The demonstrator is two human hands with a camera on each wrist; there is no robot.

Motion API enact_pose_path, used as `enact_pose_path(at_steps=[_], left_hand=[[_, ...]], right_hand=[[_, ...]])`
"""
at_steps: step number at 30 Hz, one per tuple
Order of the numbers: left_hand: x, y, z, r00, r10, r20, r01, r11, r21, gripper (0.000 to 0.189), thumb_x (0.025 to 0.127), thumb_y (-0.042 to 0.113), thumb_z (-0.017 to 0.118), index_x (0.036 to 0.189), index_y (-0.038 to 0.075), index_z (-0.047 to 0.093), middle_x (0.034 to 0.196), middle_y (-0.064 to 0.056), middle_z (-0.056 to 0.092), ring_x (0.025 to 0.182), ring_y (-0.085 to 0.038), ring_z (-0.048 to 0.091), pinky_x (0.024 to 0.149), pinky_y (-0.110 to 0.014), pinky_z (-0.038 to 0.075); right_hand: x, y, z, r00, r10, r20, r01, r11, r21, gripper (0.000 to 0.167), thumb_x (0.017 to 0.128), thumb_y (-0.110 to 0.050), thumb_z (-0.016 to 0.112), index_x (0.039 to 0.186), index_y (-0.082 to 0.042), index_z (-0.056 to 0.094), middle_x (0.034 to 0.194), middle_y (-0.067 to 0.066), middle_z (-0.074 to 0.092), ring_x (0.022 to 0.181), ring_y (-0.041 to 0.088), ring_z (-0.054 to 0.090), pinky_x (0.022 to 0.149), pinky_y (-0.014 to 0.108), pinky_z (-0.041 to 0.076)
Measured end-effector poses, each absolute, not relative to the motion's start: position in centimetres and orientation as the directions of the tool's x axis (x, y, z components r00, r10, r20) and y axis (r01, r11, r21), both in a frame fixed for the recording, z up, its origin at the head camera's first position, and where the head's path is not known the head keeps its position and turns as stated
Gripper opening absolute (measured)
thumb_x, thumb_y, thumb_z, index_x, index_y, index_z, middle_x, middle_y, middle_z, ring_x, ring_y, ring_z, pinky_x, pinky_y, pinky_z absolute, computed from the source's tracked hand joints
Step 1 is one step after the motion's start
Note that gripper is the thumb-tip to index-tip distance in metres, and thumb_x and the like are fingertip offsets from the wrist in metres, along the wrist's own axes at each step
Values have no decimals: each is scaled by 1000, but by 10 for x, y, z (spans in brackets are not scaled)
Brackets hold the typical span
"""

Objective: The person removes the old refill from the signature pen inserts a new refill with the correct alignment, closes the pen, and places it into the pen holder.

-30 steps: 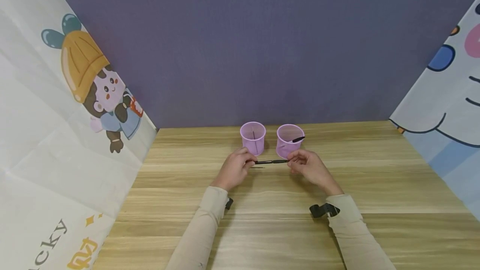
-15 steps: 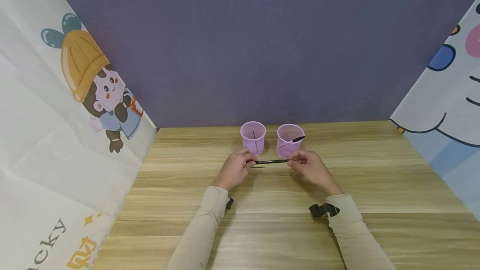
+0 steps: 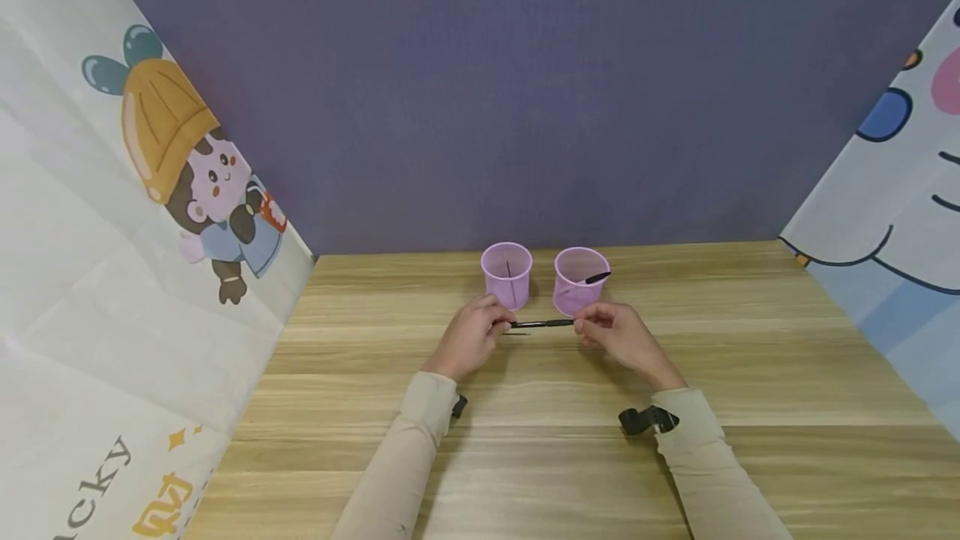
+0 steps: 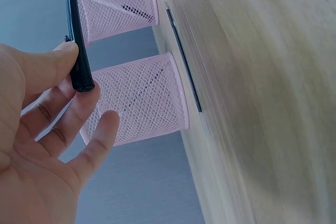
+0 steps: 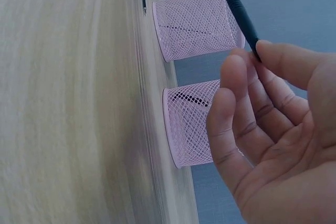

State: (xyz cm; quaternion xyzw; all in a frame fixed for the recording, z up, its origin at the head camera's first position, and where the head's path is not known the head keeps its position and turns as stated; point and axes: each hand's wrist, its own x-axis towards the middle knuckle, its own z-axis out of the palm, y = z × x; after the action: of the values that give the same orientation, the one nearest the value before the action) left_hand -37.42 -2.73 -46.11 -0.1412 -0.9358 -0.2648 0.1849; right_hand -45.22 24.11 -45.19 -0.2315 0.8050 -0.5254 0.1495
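A black pen (image 3: 543,323) is stretched level between the two hands, in front of two pink mesh pen holders. My left hand (image 3: 468,336) pinches its blunt clip end between thumb and fingers, as the left wrist view shows. At the tapered end, the thumb and fingertips of my right hand (image 3: 618,336) pinch the pen; its other fingers are loosely curved. On the table below the pen lies a thin pen refill (image 4: 184,59), dark along most of its length with a clear end.
The left pen holder (image 3: 495,283) has a thin dark stick in it. In the right pen holder (image 3: 566,300) leans a black pen (image 3: 597,278). A purple-grey panel (image 3: 480,107) closes off the back of the wooden table (image 3: 540,473); printed sheets hang at both sides.
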Motion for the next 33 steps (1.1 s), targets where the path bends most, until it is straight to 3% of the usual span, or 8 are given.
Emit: enact_pose_path(at_steps=[17, 24, 33], left_hand=[[-374, -26, -460, -889, 171, 424, 368, 819, 440, 9, 95, 10, 71, 100, 11, 78, 98, 0, 70, 97, -16, 65, 91, -33, 56], [-375, -26, -461, -890, 176, 421, 368, 822, 435, 9, 95, 10, 71, 100, 12, 78, 98, 1, 70, 96, -15, 64, 90, -32, 56], [-375, -26, -462, -889, 179, 422, 371, 822, 431, 9, 95, 11, 71, 101, 12, 78, 97, 1, 69, 95, -15, 64, 89, -32, 57]], right_hand=[[-454, 240, -456, -850, -526, 15, -245, 371, -896, 30, 104, -15, 60, 104, 14, 66, 94, 27, 71, 78, 21, 70, 74, 36, 64], [-454, 239, -455, -852, -524, 9, -249, 391, -886, 35, 105, -22, 59, 95, 11, 67, 88, 22, 71, 75, 16, 68, 71, 35, 63], [-455, 239, -457, -852, -523, 7, -244, 386, -890, 36, 105, -20, 58, 96, 14, 66, 85, 18, 72, 71, 9, 66, 69, 31, 63]])
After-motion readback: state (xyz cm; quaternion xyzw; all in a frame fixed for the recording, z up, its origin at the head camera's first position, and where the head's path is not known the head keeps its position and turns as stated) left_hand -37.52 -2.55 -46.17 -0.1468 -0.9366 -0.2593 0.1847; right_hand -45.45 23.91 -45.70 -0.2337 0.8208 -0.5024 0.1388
